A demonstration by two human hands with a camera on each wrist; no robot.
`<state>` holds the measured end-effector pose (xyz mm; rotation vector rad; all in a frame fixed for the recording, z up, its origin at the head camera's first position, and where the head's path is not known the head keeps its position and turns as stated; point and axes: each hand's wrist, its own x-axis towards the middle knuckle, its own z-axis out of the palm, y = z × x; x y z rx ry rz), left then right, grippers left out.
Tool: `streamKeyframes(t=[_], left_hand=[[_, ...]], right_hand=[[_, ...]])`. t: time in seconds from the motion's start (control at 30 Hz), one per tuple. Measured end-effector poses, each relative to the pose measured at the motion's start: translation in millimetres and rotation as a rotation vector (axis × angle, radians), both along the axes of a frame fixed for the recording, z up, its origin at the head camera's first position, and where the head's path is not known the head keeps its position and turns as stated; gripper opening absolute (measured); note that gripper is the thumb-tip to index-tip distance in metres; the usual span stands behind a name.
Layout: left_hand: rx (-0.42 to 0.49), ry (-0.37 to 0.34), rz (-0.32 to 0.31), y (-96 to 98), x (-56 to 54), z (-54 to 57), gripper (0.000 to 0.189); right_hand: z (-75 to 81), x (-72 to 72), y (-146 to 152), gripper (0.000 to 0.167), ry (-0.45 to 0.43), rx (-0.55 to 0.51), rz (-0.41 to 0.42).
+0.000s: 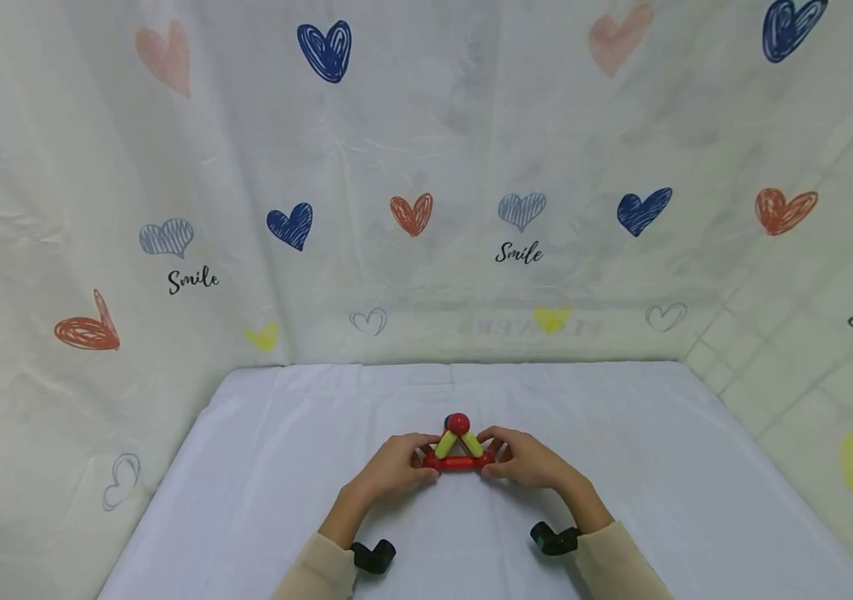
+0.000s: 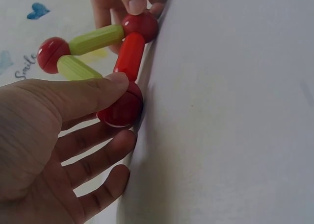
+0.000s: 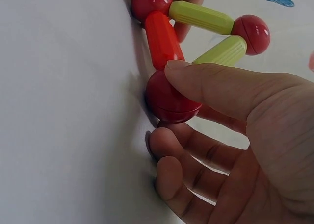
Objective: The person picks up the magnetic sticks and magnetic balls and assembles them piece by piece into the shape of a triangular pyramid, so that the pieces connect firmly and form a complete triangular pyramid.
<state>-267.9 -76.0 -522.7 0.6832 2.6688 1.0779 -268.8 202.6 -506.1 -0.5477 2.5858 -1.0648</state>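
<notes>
Between the two hands, a triangle of toy building balls and rods stands upright on the white-covered table. Its base is a red rod (image 1: pixel 459 462); two yellow-green rods (image 2: pixel 95 39) lean up to a red top ball (image 1: pixel 459 424). The left hand (image 1: pixel 396 467) pinches the red ball (image 2: pixel 122 106) at the left end, its thumb over the joint with the red rod. At the other end, the right hand (image 1: pixel 527 458) pinches another red ball (image 3: pixel 171 99) between thumb and fingers. A small dark blue piece (image 1: pixel 449 422) shows behind the top ball, mostly hidden.
The white cloth (image 1: pixel 306 417) covers the table, whose far edge meets a hanging sheet (image 1: pixel 456 150) printed with hearts. A similar sheet (image 1: pixel 794 358) lies along the right side. Black devices (image 1: pixel 375 557) are worn on both wrists.
</notes>
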Motion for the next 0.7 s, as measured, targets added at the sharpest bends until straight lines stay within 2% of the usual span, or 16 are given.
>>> streamKeyframes(t=[0.33, 0.7], left_hand=[[-0.002, -0.023, 0.012, -0.7, 2.5, -2.1, 0.053], [0.001, -0.028, 0.021, 0.1, 1.6, 3.0, 0.053]], right_hand=[[1.1, 2.6, -0.1, 0.048, -0.029, 0.001, -0.002], [4.2, 0.4, -1.3, 0.047, -0.034, 0.013, -0.014]])
